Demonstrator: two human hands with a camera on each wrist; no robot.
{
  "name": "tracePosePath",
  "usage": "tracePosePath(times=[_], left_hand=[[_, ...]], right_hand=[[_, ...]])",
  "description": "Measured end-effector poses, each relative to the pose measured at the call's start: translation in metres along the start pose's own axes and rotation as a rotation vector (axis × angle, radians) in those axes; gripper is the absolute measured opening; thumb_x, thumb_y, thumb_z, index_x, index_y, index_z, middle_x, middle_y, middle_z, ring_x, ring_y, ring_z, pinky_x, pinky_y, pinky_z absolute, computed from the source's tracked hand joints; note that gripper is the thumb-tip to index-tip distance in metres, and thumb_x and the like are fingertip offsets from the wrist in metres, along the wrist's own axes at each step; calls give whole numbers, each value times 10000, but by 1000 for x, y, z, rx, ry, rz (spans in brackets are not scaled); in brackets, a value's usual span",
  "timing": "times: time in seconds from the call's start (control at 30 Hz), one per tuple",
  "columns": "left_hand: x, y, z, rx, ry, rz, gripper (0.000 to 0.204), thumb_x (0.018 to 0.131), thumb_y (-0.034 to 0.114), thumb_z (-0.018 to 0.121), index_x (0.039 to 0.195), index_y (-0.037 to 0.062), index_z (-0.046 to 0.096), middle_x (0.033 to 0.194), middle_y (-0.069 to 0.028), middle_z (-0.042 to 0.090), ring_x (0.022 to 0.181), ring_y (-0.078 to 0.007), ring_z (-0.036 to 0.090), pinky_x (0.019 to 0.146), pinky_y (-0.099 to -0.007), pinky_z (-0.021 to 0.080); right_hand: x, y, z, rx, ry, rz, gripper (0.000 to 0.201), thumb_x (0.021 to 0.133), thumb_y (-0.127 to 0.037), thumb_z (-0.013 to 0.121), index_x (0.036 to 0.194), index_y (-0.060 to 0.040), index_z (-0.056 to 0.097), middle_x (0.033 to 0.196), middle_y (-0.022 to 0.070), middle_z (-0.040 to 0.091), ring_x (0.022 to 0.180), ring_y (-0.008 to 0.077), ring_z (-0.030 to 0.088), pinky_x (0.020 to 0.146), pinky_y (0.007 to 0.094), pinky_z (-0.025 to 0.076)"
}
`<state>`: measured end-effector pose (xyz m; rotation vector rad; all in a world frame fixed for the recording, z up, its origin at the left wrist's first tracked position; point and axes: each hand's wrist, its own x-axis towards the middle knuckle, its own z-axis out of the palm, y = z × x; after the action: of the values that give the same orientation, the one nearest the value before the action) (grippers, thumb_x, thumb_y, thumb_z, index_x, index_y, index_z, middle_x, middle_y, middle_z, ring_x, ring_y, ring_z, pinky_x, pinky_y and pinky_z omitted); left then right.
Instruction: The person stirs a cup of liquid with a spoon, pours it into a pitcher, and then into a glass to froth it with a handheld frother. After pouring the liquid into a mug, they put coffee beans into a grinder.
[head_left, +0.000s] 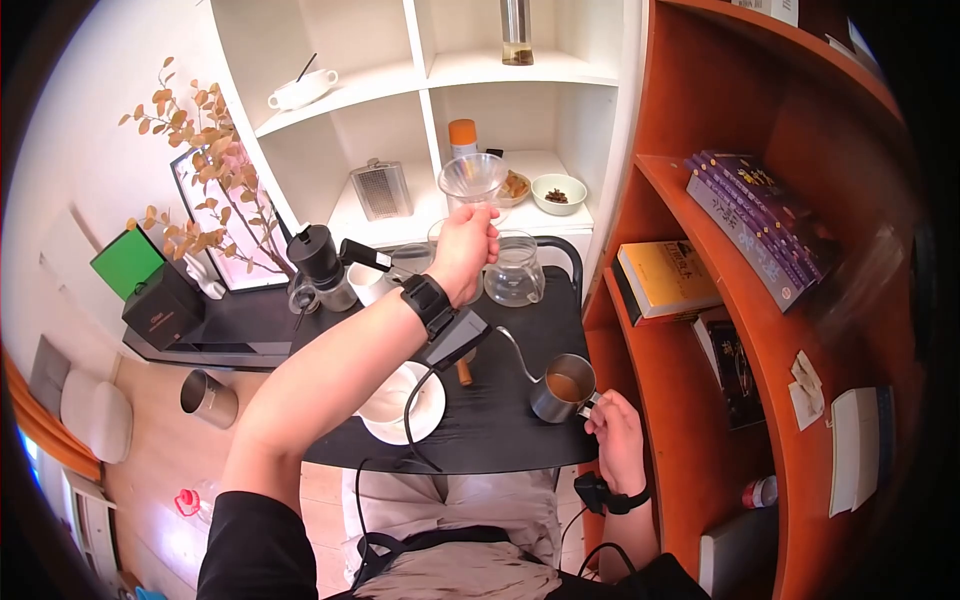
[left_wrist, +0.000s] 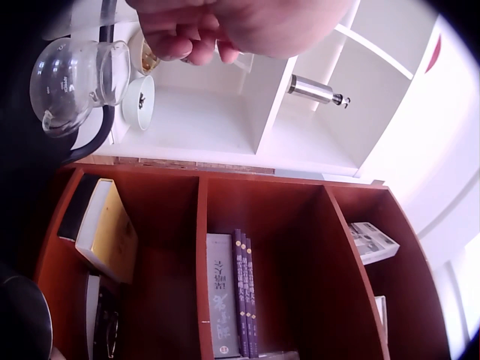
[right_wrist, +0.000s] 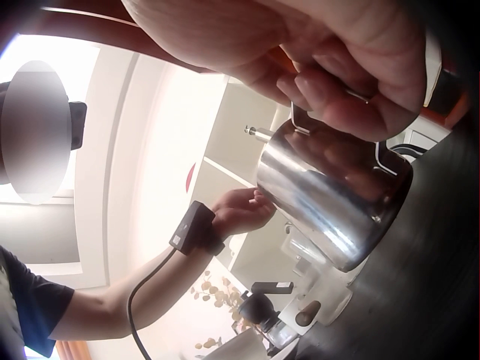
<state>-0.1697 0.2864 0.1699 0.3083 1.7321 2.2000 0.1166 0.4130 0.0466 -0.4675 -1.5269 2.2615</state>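
Observation:
My right hand (head_left: 618, 440) grips the handle of a small stainless gooseneck kettle (head_left: 550, 404), which has brownish liquid inside. In the right wrist view the kettle (right_wrist: 330, 195) stands close over the black tabletop. Raised over the far side of the table, my left hand (head_left: 466, 252) has its fingers curled. Just beyond those fingers is the rim of a clear cone-shaped dripper (head_left: 473, 180); the hand covers its lower part, and I cannot tell how the fingers hold it. A glass carafe (head_left: 515, 275) stands to the right of that hand.
A white bowl on a saucer (head_left: 425, 410) sits at the table's front left. Further back are a coffee grinder (head_left: 318, 260) and a white cup (head_left: 368, 285). White shelves (head_left: 345, 225) rise behind, holding a flask (head_left: 382, 190) and a small bowl (head_left: 558, 207). A wooden bookcase (head_left: 655, 290) borders the right.

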Motion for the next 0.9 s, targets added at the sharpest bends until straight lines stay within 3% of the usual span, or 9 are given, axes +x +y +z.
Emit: tracePosePath(times=[0.17,0.4,0.6,0.7,0.77,0.8,0.87,0.9], left_hand=[[1,-14,12,7,-98,-140,194,1094,252,486,1028,91,572,763,0,543,603,-108,511,556,-270,460],[5,-40,11,39,-111,-189,224,1108,273,477,1023,94,581,767,7,541,605,-103,510,556,-261,460],[4,-53,17,42,-130,-207,229,1089,257,497,1145,65,608,809,3,559,603,-92,513,537,-249,445],[-8,-54,25,53,-74,-137,287,1066,299,547,1187,42,586,801,-18,567,600,-105,518,542,-255,451],[-27,-60,31,116,221,17,321,1035,289,570,1208,19,564,790,-44,574,598,-124,540,531,-269,456],[-34,-66,31,113,224,12,321,1035,289,570,1208,19,564,790,-44,574,598,-124,540,531,-269,456],[-46,-77,31,143,173,-205,282,1025,280,562,1176,46,512,995,-69,549,638,-145,556,533,-303,478],[-48,-80,30,66,54,-350,227,1013,228,546,1149,51,506,991,-58,543,631,-154,562,526,-313,479]], right_hand=[[-6,-11,-4,35,28,-14,250,1031,-98,484,782,-107,464,739,-32,424,693,77,422,681,268,417],[-13,-15,-14,61,58,4,270,1041,-105,480,772,-107,455,740,-30,417,701,79,416,688,260,405],[-13,-17,-16,51,67,-2,267,1036,-104,480,771,-106,447,738,-33,416,691,80,401,676,254,394],[-14,-18,-19,63,68,-14,244,1028,-116,485,786,-109,449,735,-29,409,692,85,407,683,261,401],[-15,-21,-22,69,75,-19,228,1024,-128,491,799,-110,453,731,-25,406,691,89,413,688,267,409],[-17,-24,-23,68,104,-21,221,1022,-131,492,805,-111,452,732,-27,398,688,88,403,682,268,400],[-20,-25,-29,56,133,-16,215,1021,-133,494,812,-112,451,733,-29,391,686,87,393,676,268,391],[-21,-25,-34,63,151,-56,222,1018,-119,495,801,-112,450,737,-31,379,691,83,377,665,268,369]])
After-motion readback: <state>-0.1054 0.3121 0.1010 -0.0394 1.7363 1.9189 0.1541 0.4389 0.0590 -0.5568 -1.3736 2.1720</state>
